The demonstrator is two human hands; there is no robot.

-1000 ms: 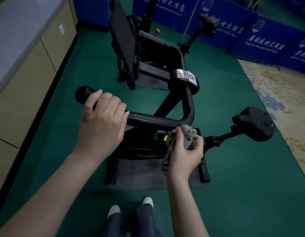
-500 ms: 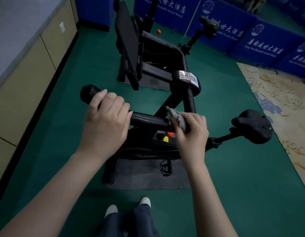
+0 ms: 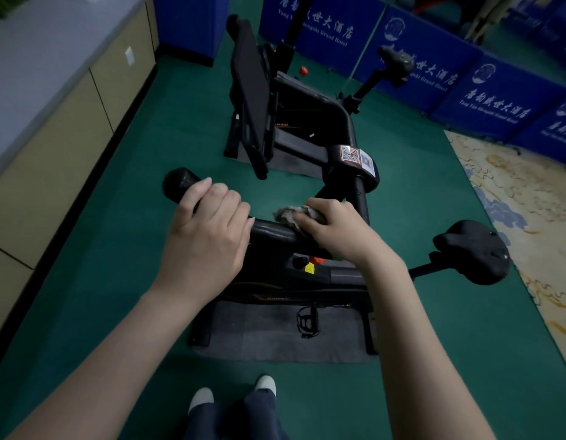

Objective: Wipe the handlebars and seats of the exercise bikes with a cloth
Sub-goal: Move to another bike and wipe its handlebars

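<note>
A black exercise bike stands right in front of me. Its curved black handlebar (image 3: 272,233) runs across the middle of the view. My left hand (image 3: 208,236) grips the handlebar's left end, just inside the round end cap. My right hand (image 3: 335,230) holds a crumpled grey cloth (image 3: 286,214) and presses it on top of the bar, close beside my left hand. The bike's black seat (image 3: 472,249) sticks out at the right, untouched. A second black bike stands behind, and its seat (image 3: 396,63) shows at the far back.
Beige cabinets (image 3: 53,160) line the left wall. Blue banner panels (image 3: 485,87) close off the back and right. A patterned carpet (image 3: 529,198) lies at the right on the green floor. My feet (image 3: 234,395) stand before the bike's grey mat (image 3: 275,338).
My right hand has brought the cloth up from under the handlebar's bend onto the top of the bar and slid it left toward my left hand. My left hand has kept its grip.
</note>
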